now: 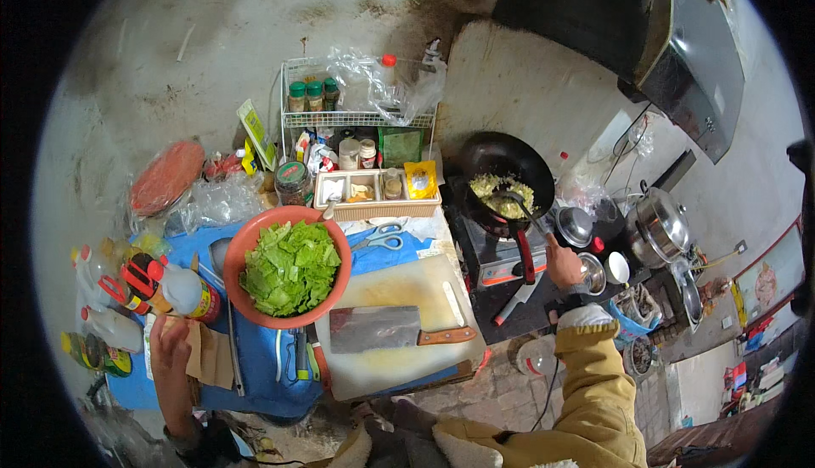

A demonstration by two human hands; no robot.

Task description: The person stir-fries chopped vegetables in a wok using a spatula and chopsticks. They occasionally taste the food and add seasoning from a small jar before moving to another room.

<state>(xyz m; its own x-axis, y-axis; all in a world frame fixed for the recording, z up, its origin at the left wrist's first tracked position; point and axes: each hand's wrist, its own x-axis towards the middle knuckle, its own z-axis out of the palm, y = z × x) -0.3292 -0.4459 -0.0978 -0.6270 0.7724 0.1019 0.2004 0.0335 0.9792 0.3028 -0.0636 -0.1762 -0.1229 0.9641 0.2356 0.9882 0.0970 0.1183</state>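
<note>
My right hand [564, 265] grips the handle of a metal spatula [528, 212], which reaches into a black wok [540, 168] on a stove [479, 256]. Chopped pale green and yellow food [489, 186] lies around the spatula's head, whose edge is partly hidden. The wok's red-and-black handle [524, 253] points towards me. My left hand [170, 344] is at the left of the blue-covered table [258, 391], fingers apart and nothing visible in them. It is beside brown cardboard [211, 358] and in front of a white jug with a red cap [175, 284].
A red basin [233, 277] holds cut lettuce [290, 270]. A cleaver [375, 329] lies on the cutting board [407, 283], near scissors [382, 238]. A knife [517, 301] rests beside the stove. Steel pots [659, 226] stand right; a range hood [691, 66] overhangs there.
</note>
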